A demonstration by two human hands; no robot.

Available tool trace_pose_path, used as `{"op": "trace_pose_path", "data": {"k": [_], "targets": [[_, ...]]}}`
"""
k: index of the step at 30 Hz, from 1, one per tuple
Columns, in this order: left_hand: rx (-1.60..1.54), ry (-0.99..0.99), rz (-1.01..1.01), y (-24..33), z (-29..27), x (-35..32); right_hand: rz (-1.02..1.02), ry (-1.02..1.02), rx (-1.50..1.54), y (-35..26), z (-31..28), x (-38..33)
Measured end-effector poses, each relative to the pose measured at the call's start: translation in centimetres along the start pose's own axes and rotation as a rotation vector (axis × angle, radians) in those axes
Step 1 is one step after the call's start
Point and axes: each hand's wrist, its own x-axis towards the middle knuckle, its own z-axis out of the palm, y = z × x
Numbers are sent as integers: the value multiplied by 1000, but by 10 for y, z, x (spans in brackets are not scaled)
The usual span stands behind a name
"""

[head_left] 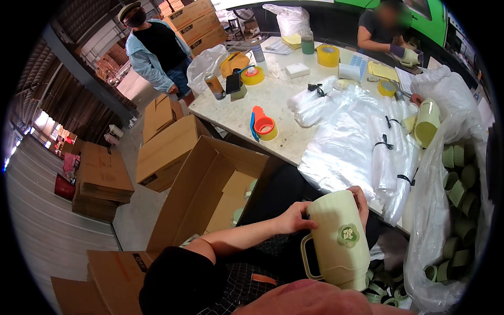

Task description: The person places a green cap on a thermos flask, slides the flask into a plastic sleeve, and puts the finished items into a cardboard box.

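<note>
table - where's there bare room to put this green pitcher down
The table is bare around the orange tape dispenser, from the near edge up toward the yellow tape roll. A smaller bare strip lies between the white box and the far tape roll. The right side is crowded with clear plastic bags. Both the left hand and the right hand hold the pitcher.

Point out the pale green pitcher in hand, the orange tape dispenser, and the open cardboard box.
pale green pitcher (336,231), head view, on its side wall above the flower sticker.
orange tape dispenser (263,125), head view, on its orange body.
open cardboard box (197,191), head view, on its raised flap.
</note>
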Motion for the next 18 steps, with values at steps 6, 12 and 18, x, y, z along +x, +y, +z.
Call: {"op": "trace_pose_path", "data": {"k": [6,12,18], "targets": [[-141,-13,15,-9,-1,5,11,-4,35,0,-6,6],[-110,10,32,-12,-1,8,21,-13,16,0,-9,10],[-114,63,-11,-20,-12,1,32,-68,-20,10,-10,19]]}}
